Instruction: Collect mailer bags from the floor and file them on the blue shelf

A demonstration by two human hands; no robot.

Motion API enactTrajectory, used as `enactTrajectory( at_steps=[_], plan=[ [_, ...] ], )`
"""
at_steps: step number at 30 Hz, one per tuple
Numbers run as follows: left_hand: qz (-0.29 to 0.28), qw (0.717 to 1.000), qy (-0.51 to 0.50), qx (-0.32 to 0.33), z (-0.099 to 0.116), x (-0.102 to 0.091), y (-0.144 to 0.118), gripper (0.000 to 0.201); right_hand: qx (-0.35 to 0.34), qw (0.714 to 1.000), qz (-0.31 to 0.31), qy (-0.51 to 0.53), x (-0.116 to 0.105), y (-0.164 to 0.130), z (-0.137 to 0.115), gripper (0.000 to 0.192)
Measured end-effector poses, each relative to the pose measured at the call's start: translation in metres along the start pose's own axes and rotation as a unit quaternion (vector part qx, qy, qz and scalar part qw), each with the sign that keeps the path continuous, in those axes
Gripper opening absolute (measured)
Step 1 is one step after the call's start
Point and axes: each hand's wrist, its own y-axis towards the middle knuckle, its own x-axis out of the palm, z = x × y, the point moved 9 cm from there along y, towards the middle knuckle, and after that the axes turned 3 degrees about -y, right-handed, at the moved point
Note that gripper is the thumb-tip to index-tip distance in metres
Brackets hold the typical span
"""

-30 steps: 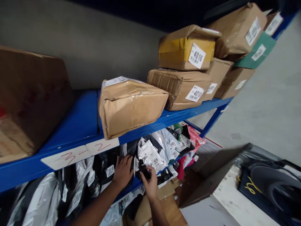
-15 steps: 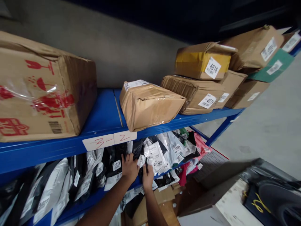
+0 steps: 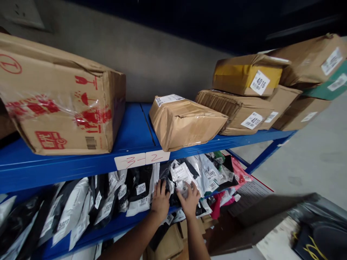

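Left hand (image 3: pixel 160 203): cannot tell if gripping; right hand (image 3: pixel 191 201), fingers wide, touches poly mailers (image 3: pixel 181 172) packed so tightly that tugging could spill neighbours off the lower shelf (image 3: pixel 111 231)

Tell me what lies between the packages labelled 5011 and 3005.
In the head view: the left hand, the right hand and several packages, including a white labelled one.
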Motion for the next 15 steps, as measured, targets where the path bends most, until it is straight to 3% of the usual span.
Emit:
enactTrajectory(
  at_steps=[3, 6, 8, 10, 15],
  plan=[
    [0.028, 0.999, -0.042, -0.010, -0.005, -0.012, -0.006, 0.041, -0.014, 1.000, -0.007, 0.001, -0.003, -0.001, -0.006, 0.055],
    [0.066, 0.994, -0.032, -0.079, -0.023, -0.028, -0.011, 0.055, -0.050, 0.998, 0.013, 0.035, -0.010, -0.016, -0.023, 0.049],
    [0.032, 0.994, -0.008, -0.106, -0.030, -0.030, -0.012, 0.055, -0.106, 0.991, -0.049, 0.066, 0.003, -0.032, -0.041, 0.046],
    [-0.015, 0.993, 0.001, -0.117, -0.031, -0.029, -0.009, 0.041, -0.128, 0.982, -0.103, 0.096, 0.019, -0.045, -0.052, 0.047],
    [-0.050, 0.986, -0.042, -0.155, -0.025, -0.025, 0.007, 0.028, -0.086, 0.983, -0.089, 0.139, 0.031, -0.045, -0.044, 0.042]
  ],
)
